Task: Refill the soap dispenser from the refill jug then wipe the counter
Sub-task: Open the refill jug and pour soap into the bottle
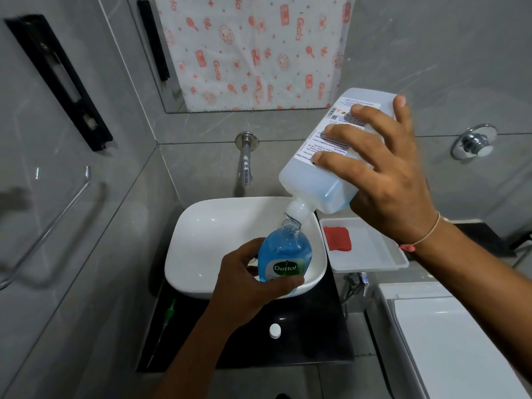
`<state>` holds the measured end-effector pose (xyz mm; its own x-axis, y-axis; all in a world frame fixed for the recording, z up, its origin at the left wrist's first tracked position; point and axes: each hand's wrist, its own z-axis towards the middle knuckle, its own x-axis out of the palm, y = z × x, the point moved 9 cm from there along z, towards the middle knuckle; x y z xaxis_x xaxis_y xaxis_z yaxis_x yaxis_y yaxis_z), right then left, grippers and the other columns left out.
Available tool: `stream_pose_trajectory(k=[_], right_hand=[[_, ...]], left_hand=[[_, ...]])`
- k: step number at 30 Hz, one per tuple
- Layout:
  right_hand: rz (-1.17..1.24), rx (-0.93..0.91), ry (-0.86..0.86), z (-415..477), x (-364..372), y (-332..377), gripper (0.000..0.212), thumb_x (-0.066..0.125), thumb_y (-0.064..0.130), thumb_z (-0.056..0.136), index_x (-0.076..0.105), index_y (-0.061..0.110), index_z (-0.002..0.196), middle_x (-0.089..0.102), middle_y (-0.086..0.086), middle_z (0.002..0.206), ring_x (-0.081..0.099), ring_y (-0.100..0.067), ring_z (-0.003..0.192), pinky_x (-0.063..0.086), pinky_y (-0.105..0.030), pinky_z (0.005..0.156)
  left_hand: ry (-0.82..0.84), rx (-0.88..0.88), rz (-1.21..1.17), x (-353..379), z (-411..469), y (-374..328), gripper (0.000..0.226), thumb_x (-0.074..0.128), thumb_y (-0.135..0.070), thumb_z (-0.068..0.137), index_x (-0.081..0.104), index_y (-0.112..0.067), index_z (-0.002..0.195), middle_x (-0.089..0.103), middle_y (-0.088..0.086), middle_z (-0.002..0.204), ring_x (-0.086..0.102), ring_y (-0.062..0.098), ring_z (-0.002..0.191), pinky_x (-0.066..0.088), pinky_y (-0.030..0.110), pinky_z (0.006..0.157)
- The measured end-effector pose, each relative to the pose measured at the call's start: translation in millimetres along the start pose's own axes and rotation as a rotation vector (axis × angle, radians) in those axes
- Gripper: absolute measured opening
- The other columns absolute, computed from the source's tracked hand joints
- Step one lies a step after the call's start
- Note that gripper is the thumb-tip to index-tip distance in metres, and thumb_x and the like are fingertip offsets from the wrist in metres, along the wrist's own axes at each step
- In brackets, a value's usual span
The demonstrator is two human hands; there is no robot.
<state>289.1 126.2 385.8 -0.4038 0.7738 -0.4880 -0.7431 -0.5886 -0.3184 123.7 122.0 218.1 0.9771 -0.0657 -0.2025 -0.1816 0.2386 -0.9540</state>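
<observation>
My left hand [244,286] grips a clear soap dispenser bottle [283,251] with blue liquid and a green label, held over the white basin [201,234]. Its top is off and its neck is open. My right hand [383,180] holds the translucent refill jug [319,174] tipped steeply down to the left, its white spout touching the bottle's open neck. Pale blue liquid sits in the jug's lower end. A small white cap [275,331] lies on the black counter [316,326] in front of the basin. A red cloth [337,239] lies in a white tray [374,263] to the right.
A chrome wall tap [246,159] juts out above the basin. A green-tipped stick [169,312] lies on the counter's left side. A towel bar [57,217] is on the left wall, a chrome flush knob [475,142] on the right, and a white toilet lid [460,347] at lower right.
</observation>
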Motion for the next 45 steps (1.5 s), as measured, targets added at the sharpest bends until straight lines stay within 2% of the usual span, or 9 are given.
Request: stream_pose_trajectory(k=[23,29,31,34,37,38,40,43,45], right_hand=[[-0.017,-0.028,-0.016,1.6,-0.1,3.4,0.032,0.069,0.022,0.092,0.054,0.019,0.121,0.066,-0.020,0.119,0.052,-0.042,0.122,0.025,-0.069,0.111],[0.031,0.080,0.150,-19.4,16.5,3.5,0.039,0.062,0.030,0.091,0.052,0.021,0.127,0.062,-0.018,0.124,0.053,-0.039,0.120,0.023,-0.068,0.111],[0.106,0.149,0.258,-32.2,27.5,4.5,0.052,0.070,0.030,0.081,0.052,0.020,0.129,0.060,-0.013,0.126,0.052,-0.035,0.120,0.026,-0.063,0.112],[0.344,0.357,0.389,-60.6,47.6,10.5,0.060,0.075,0.036,0.074,0.051,0.025,0.128,0.060,0.002,0.122,0.056,-0.021,0.113,0.042,-0.051,0.101],[0.647,0.727,0.505,-110.9,75.8,17.3,0.070,0.081,0.051,0.066,0.040,0.047,0.123,0.056,0.026,0.113,0.055,0.004,0.103,0.050,-0.013,0.081],[0.734,0.844,0.540,-132.9,87.3,21.3,0.074,0.082,0.056,0.062,0.039,0.050,0.122,0.056,0.027,0.112,0.055,0.007,0.103,0.049,-0.009,0.076],[0.878,1.008,0.616,-180.5,111.1,33.5,0.083,0.085,0.058,0.057,0.038,0.049,0.125,0.057,0.026,0.115,0.056,0.005,0.107,0.053,-0.015,0.079],[1.090,1.189,0.692,-252.3,138.5,60.3,0.086,0.093,0.042,0.056,0.043,0.045,0.126,0.061,0.018,0.119,0.060,-0.004,0.112,0.056,-0.029,0.088],[1.125,1.276,0.713,-296.2,151.0,73.8,0.082,0.094,0.029,0.057,0.047,0.046,0.123,0.064,0.018,0.115,0.062,-0.006,0.109,0.056,-0.025,0.085]], left_hand=[[-0.002,-0.013,-0.012,-1.3,2.1,4.1,0.047,0.086,-0.048,0.057,0.067,-0.055,0.099,0.073,-0.023,0.096,0.070,0.001,0.094,0.052,0.008,0.073],[-0.009,-0.041,-0.032,-1.9,0.8,18.9,0.052,0.087,-0.053,0.053,0.068,-0.051,0.101,0.074,-0.016,0.101,0.071,0.006,0.096,0.053,0.010,0.075],[-0.009,-0.051,-0.041,-2.7,-0.5,23.8,0.054,0.088,-0.055,0.052,0.068,-0.050,0.102,0.074,-0.013,0.103,0.071,0.008,0.097,0.053,0.011,0.076],[-0.002,-0.067,-0.034,-3.3,-3.7,31.5,0.051,0.089,-0.052,0.053,0.069,-0.050,0.100,0.074,-0.010,0.102,0.071,0.008,0.096,0.053,0.009,0.077],[0.015,-0.095,-0.044,-3.8,-9.8,42.4,0.054,0.091,-0.049,0.054,0.070,-0.044,0.103,0.076,-0.009,0.101,0.072,0.011,0.096,0.056,0.016,0.080],[0.024,-0.111,-0.059,-3.7,-12.6,48.1,0.056,0.092,-0.050,0.054,0.071,-0.041,0.104,0.076,-0.008,0.102,0.073,0.014,0.096,0.058,0.021,0.080],[0.027,-0.151,-0.080,-4.5,-18.7,60.9,0.058,0.093,-0.051,0.053,0.072,-0.036,0.105,0.077,-0.004,0.102,0.074,0.019,0.095,0.061,0.032,0.082],[0.009,-0.202,-0.079,-9.1,-30.2,82.1,0.059,0.093,-0.050,0.052,0.072,-0.033,0.104,0.077,-0.003,0.100,0.073,0.019,0.095,0.060,0.037,0.085],[0.008,-0.227,-0.060,-11.9,-37.5,95.5,0.055,0.094,-0.044,0.055,0.072,-0.034,0.104,0.077,-0.004,0.101,0.073,0.018,0.096,0.059,0.035,0.086]])
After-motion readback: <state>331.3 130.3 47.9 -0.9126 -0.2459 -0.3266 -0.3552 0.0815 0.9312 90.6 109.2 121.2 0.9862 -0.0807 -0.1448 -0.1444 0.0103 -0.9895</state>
